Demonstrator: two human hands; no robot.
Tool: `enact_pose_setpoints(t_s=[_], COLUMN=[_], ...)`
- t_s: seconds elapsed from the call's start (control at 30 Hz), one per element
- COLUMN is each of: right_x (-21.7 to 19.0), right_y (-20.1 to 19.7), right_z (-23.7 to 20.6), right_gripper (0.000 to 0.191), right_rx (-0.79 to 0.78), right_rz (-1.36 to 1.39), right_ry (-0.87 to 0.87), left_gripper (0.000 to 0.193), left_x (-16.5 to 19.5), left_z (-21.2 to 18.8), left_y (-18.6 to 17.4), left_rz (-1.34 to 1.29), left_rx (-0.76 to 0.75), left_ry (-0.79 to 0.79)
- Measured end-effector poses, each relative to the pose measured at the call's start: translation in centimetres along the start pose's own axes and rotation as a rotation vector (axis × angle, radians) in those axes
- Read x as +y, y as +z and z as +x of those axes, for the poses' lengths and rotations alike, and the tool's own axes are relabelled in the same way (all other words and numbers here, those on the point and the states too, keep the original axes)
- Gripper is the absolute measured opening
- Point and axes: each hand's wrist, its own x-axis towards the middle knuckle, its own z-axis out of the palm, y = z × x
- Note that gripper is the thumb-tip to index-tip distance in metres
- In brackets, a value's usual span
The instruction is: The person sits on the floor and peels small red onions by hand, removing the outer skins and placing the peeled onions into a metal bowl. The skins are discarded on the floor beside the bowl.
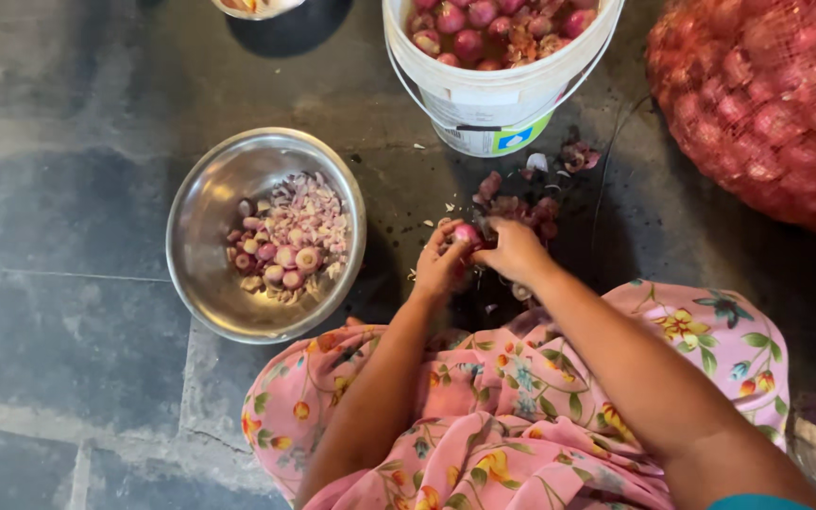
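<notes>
I hold a small pink onion [467, 233] between both hands, just above the dark stone floor [68, 283]. My left hand [440, 264] is closed around it from the left; my right hand [514, 251] is curled against its right side, seemingly around a small blade, though I cannot tell for sure. I judge I am mid-peel: skins [521, 203] lie just beyond my fingers. To the left sits a steel bowl [202, 236] of peeled onions; far ahead is a white bucket [493, 94], far right a red mesh sack [767, 104]. Next calls for a careful, steady strip of skin
</notes>
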Motion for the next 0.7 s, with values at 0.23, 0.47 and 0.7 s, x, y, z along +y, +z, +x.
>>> enact_pose_setpoints(t_s=[0.23,0.47,0.7], right_x=[-2.6,-5.1,-5.4], right_y=[0.1,-1.5,-0.5], right_z=[-7.6,-12.8,-13.6], right_gripper=[0.027,0.031,0.020], right_rx=[0.268,0.239,0.248], right_rz=[-0.073,-0.026,-0.165], right_ry=[-0.379,-0.654,-0.757], left_gripper=[0.044,0.051,0.034], left_x=[2.8,5.2,3.0], left_z=[-6.1,-11.5,-11.9], left_y=[0.4,-0.3,-1.2], left_rz=[0.173,0.498,-0.064], left_rx=[0.104,0.037,0.010], left_ry=[-0.065,0.145,0.069])
